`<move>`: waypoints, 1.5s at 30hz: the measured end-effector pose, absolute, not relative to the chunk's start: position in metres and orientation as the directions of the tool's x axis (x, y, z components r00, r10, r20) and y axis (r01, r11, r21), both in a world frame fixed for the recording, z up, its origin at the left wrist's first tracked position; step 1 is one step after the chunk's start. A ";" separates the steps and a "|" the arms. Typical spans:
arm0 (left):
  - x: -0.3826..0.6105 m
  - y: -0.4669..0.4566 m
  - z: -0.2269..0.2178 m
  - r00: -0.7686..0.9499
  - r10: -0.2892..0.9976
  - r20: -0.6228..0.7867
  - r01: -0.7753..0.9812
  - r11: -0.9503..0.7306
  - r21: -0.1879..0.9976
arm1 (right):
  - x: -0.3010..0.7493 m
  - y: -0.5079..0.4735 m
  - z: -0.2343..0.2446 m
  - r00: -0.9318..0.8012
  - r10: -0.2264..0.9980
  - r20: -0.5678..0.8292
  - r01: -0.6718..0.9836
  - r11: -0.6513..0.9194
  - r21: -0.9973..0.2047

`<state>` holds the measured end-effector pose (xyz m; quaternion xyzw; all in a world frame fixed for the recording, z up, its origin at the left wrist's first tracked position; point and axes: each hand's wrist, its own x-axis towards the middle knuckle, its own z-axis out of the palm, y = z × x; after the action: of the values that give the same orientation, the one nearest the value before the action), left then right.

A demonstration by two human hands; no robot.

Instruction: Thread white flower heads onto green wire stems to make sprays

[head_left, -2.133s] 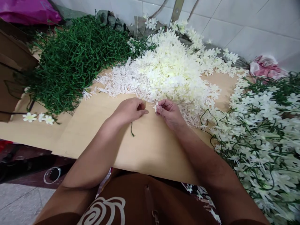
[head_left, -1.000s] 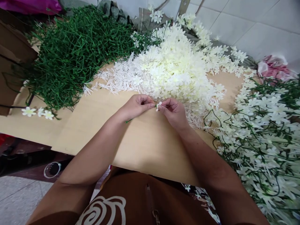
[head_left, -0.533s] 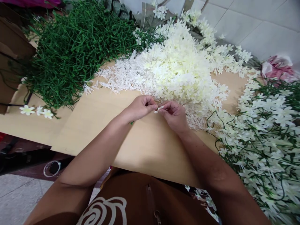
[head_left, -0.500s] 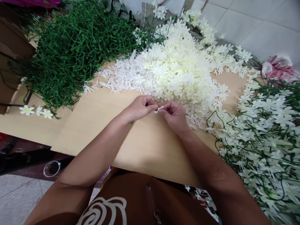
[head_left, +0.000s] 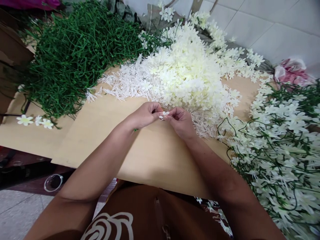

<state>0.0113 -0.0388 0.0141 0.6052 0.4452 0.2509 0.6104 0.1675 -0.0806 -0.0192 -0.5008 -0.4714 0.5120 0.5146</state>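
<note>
A small white artificial flower [head_left: 164,115] is pinched between the fingertips of both hands, its petals facing up. My left hand [head_left: 149,114] is closed, with thumb and forefinger at the flower's left side. From the right, my right hand [head_left: 183,122] grips it between thumb and bent fingers. A short green tip [head_left: 135,129] shows under my left wrist; whether it belongs to a stem in that hand is hidden. Just beyond my hands lies a heap of white and pale yellow flowers [head_left: 190,73], with thin white stamen strands [head_left: 125,80] along its near edge.
Green plastic stems [head_left: 75,50] are piled at the back left. Finished-looking flower sprays [head_left: 282,146] fill the right side. Cardboard [head_left: 95,130] covers the table. Three loose flowers [head_left: 25,120] lie at the left, near a brown box [head_left: 12,56]. A tiled wall [head_left: 265,26] stands behind.
The flower has turned between my fingertips, so its petals now show more openly. My hands stay close together over the cardboard; the whole view has shifted slightly.
</note>
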 end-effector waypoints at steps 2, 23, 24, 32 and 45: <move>0.010 -0.040 0.016 0.473 0.848 -0.238 0.225 0.145 0.963 | 0.168 -0.080 -0.019 0.029 0.999 -0.036 -0.070 -0.034 -0.997; 0.011 -0.045 0.016 0.658 0.727 -0.193 0.249 0.032 0.968 | 0.185 -0.075 -0.013 -0.198 0.976 -0.093 -0.156 -0.125 -0.980; 0.012 -0.045 0.016 0.665 0.723 -0.188 0.239 0.033 0.971 | 0.185 -0.075 -0.013 -0.213 0.974 -0.084 -0.154 -0.118 -0.981; 0.016 -0.046 0.015 0.691 0.701 -0.177 0.181 0.070 0.981 | 0.182 -0.074 -0.013 -0.260 0.965 -0.035 -0.161 -0.079 -0.984; -0.018 -0.025 0.016 0.293 0.951 -0.099 0.511 -0.068 0.857 | 0.201 -0.073 -0.009 -0.132 0.981 0.142 0.430 0.186 -0.883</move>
<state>-0.0185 -0.0252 0.0164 0.6832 0.5349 0.2596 0.4239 0.2007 -0.0725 -0.0086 -0.5312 -0.6641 0.3533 0.3899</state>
